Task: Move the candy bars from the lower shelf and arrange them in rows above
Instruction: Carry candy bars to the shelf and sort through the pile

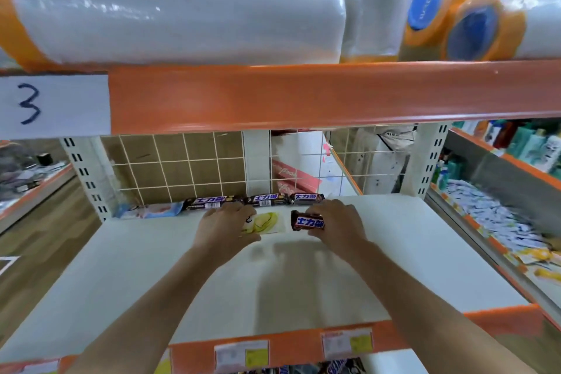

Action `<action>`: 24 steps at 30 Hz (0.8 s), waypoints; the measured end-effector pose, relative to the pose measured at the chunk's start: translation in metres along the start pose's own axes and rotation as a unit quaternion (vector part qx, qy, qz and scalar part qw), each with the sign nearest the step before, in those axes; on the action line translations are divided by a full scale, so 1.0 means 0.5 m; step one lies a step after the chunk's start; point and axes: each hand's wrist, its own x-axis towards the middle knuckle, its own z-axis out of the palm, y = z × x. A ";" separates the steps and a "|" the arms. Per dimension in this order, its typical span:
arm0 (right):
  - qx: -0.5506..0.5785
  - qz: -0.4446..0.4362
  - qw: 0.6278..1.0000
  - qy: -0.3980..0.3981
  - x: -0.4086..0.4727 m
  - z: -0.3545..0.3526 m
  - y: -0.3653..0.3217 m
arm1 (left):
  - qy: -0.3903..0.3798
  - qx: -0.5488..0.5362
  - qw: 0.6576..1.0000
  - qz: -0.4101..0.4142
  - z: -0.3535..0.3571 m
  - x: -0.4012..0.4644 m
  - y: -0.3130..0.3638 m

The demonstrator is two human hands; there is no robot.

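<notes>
Head view: right hand (334, 222) holds a dark wrapped candy bar (308, 221), left hand (226, 226) holds a yellow packet (267, 222); next, I think, lay the bar down behind the fingers.

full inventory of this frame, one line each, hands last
brown candy bars: three, in a row at the shelf's back
brown candy bar: one, in front of the row, in the right hand
yellow packet: one, mid-shelf, under the left hand
pale blue packet: one, back left
white shelf: one, orange front edge
white rolls: several, shelf above
label "3": one, white, upper rail
left hand: holds the yellow packet
right hand: grips the candy bar
</notes>
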 end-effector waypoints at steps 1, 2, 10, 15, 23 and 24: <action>-0.013 -0.001 1.000 0.004 0.017 0.004 0.003 | -0.003 -0.003 1.000 -0.001 0.006 0.012 -0.004; -0.024 -0.001 1.000 0.005 0.032 0.007 0.006 | -0.006 -0.007 1.000 -0.001 0.012 0.022 -0.008; -0.035 0.039 0.998 0.029 0.117 0.029 0.026 | -0.005 -0.015 1.000 0.016 0.038 0.066 -0.028; -0.007 0.052 0.998 0.028 0.138 0.047 0.026 | -0.011 -0.026 0.999 0.017 0.051 0.081 -0.044; -0.013 0.069 0.997 0.007 0.133 0.080 0.035 | -0.015 -0.025 0.999 0.017 0.049 0.074 -0.064; -0.010 0.070 0.997 0.007 0.130 0.080 0.037 | -0.015 -0.025 0.999 0.015 0.049 0.072 -0.066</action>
